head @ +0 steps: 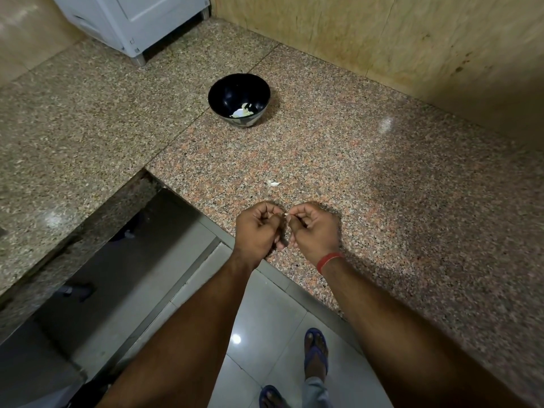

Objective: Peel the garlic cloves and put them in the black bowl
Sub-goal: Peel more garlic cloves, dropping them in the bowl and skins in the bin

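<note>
Far to the left of both hands, beyond a seam in the stone, a white appliance [132, 22] stands at the back of the granite counter [382, 178]. Left hand [257, 231] sits over the counter's near edge, fingers curled in, thumb and forefinger pinching one end of a small garlic clove [285, 214]; only a pale sliver of it shows between the two hands, the rest hidden. Well ahead of the left hand and slightly to its left, the black bowl [239, 99] stands upright with a few pale peeled cloves [243, 111] lying in its bottom. Just ahead of the gap between the hands, a loose white scrap [273, 183] lies on the stone; skin or an unpeeled clove, cannot tell. Right hand [315, 228], touching or nearly touching the left, has its fingers curled and pinches the clove's other end; a red band [329, 262] circles that wrist. Judgement: peeling is in progress. The clove should be light and firm, its skin dry, papery and prone to tearing in flakes; once bare it may turn tacky or slip. Best hold looks to be the blunt root end, picking the skin loose from the tip.
</note>
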The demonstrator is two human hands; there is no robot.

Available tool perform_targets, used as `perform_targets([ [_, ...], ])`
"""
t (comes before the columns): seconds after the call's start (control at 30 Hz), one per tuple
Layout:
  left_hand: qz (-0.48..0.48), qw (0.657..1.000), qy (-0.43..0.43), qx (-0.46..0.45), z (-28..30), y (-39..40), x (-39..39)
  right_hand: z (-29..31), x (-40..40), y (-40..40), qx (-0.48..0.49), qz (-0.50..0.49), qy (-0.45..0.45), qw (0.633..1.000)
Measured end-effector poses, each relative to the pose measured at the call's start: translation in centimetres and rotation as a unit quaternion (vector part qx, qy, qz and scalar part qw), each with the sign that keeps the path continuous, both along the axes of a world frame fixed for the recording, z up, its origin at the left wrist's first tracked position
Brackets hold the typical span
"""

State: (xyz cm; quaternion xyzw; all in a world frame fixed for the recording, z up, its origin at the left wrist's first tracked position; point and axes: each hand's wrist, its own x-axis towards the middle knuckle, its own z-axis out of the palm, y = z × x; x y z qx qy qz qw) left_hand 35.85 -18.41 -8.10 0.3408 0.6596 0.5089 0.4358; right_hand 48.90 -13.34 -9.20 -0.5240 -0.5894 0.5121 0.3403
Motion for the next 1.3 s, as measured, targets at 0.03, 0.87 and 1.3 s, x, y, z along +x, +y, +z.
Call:
perform_targets([
  [0.03,-0.004,1.0,-0.002,0.003,-0.1,0.0,0.0,0.0,0.0,0.0,0.001,0.001,-0.001,1.0],
  [0.87,-0.004,0.999,-0.042,-0.001,0.2,0.1,-0.1,0.1,0.2,0.1,0.051,0.034,-0.004,0.998],
  [1.3,-0.011,0.999,-0.038,0.009,0.0,0.1,-0.2,-1.1,0.3,0.4,0.05,0.036,-0.013,0.998],
])
